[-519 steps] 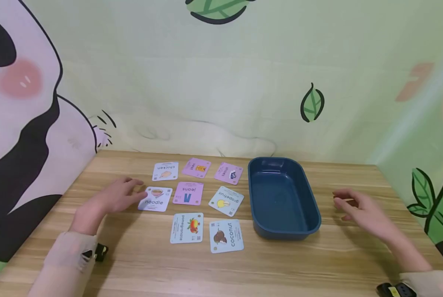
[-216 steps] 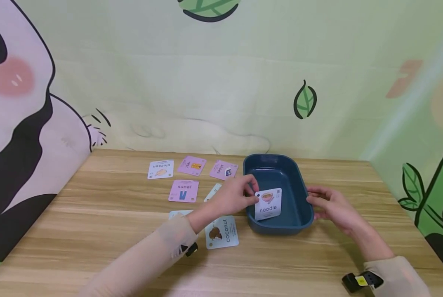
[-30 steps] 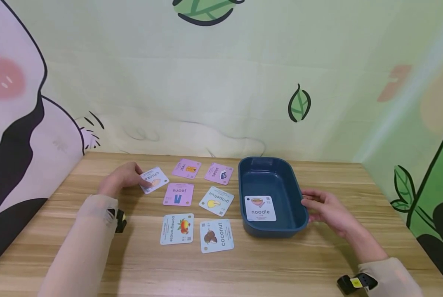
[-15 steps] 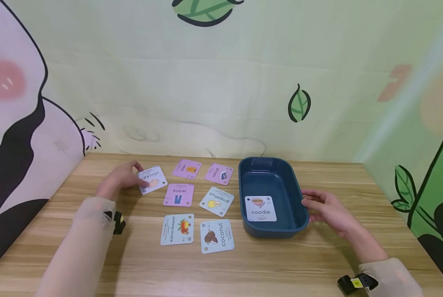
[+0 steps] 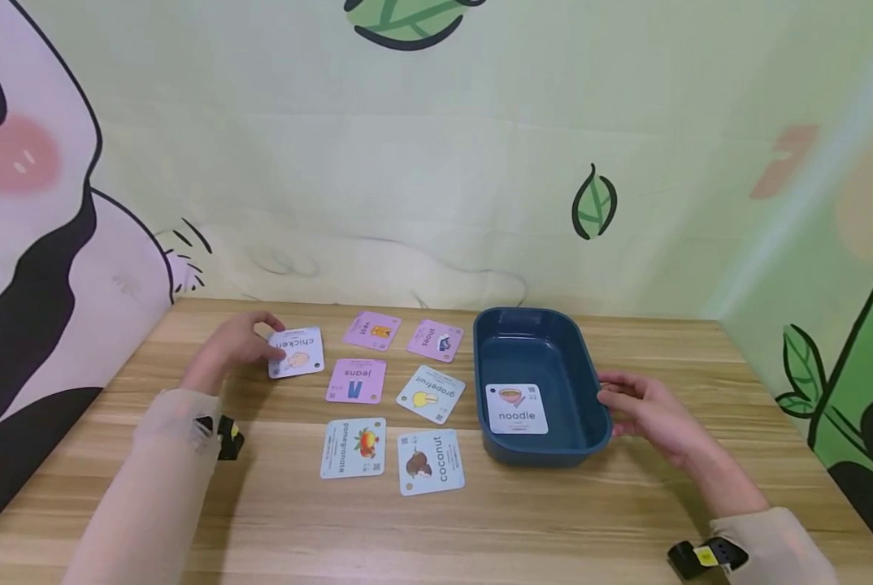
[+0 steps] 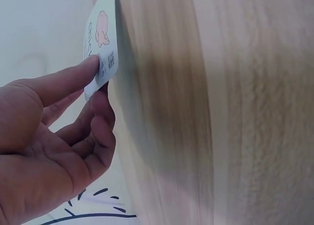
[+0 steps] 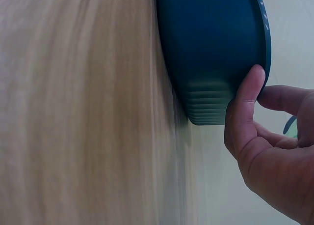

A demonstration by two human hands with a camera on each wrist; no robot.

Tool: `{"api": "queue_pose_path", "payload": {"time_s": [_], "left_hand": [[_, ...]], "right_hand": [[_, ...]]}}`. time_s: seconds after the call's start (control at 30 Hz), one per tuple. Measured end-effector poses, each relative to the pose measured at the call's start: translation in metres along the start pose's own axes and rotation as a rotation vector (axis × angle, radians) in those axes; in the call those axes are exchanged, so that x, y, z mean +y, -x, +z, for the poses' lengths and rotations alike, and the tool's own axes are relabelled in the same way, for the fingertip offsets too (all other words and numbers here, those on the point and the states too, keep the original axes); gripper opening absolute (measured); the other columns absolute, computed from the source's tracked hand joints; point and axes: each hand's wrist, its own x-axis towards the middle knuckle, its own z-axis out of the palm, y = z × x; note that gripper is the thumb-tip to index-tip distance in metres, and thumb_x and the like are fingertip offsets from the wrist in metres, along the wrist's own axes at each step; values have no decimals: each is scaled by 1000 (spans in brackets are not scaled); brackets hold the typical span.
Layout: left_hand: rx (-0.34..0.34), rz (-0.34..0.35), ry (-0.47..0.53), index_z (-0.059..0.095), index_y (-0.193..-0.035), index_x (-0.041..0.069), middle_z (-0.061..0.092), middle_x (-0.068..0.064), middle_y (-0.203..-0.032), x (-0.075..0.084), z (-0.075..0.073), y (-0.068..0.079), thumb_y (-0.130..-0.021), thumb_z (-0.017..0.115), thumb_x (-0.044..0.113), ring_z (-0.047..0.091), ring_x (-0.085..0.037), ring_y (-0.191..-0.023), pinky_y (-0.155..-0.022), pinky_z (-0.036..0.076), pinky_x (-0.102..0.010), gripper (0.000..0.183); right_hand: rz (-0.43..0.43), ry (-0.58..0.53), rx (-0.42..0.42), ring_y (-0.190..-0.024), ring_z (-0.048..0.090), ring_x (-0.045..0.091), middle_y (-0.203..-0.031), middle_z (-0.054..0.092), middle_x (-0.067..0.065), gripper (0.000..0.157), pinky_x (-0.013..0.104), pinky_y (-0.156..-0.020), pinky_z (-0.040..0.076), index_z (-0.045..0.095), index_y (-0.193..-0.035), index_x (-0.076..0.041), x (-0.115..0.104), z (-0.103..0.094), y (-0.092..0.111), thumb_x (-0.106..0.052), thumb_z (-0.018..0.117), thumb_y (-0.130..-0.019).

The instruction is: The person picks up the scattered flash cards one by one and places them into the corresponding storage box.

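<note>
My left hand [image 5: 241,341] pinches the near-left corner of the white chicken card [image 5: 301,354] at the table's far left. In the left wrist view the thumb lies on the card's [image 6: 100,33] printed face, with fingers behind it, and the card stands tilted off the wood. My right hand [image 5: 644,410] holds the right rim of the dark blue bin [image 5: 601,382]; in the right wrist view one finger presses the bin's [image 7: 211,48] outer wall below the rim. Inside the bin's near end lies the noodle card [image 5: 519,418].
Pink vest [image 5: 363,331], shoes [image 5: 429,345] and jeans [image 5: 343,388] cards lie right of my left hand. Nearer are the grapefruit [image 5: 447,386], pomegranate [image 5: 337,467] and coconut [image 5: 432,483] cards. A printed backdrop [image 5: 334,179] rises behind the wooden table [image 5: 297,536].
The noodle card went from the table into the bin. Over the last second my left hand has shifted the chicken card slightly left and turned it straighter. My right hand stays on the bin.
</note>
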Motion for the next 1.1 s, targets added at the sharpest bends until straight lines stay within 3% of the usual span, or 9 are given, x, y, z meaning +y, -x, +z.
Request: {"api": "queue_pose_path", "payload": {"time_s": [0.2, 0.3, 0.53, 0.8, 1.1], "left_hand": [[-1, 40, 57, 54, -127, 5, 58, -21, -108, 1, -4, 1, -83, 74, 14, 53, -29, -91, -73, 44, -36, 49], [-6, 50, 95, 52, -128, 5, 60, -18, -103, 4, -7, 3, -83, 74, 13, 55, -26, -88, -71, 45, -33, 51], [1, 61, 146, 49, -133, 4, 54, -24, -117, 13, -9, 10, -84, 72, 14, 54, -32, -101, -78, 47, -37, 55], [27, 73, 169, 50, -133, 8, 52, -23, -121, 19, -8, 11, -84, 73, 19, 52, -34, -107, -82, 45, -40, 55], [53, 113, 203, 51, -131, 11, 54, -19, -116, 40, 7, 12, -84, 73, 20, 52, -33, -103, -82, 43, -40, 53]], "right_hand": [[1, -3, 4, -86, 60, 16, -123, 48, 26, 54, 34, -66, 54, 34, -138, 13, 1, 0, -1, -16, 56, -97], [3, -4, 6, -86, 60, 16, -124, 48, 26, 54, 34, -66, 54, 34, -138, 13, 2, 0, -1, -16, 57, -97], [10, -12, 3, -85, 60, 16, -125, 47, 29, 56, 34, -66, 54, 33, -139, 13, 1, 0, -1, -16, 57, -97], [3, -11, -7, -85, 60, 16, -124, 48, 28, 56, 34, -66, 54, 32, -139, 13, -2, -1, 1, -15, 56, -98], [-13, -32, -12, -84, 60, 15, -121, 49, 26, 56, 33, -64, 54, 32, -139, 14, 0, -1, 1, -14, 56, -97]]}}
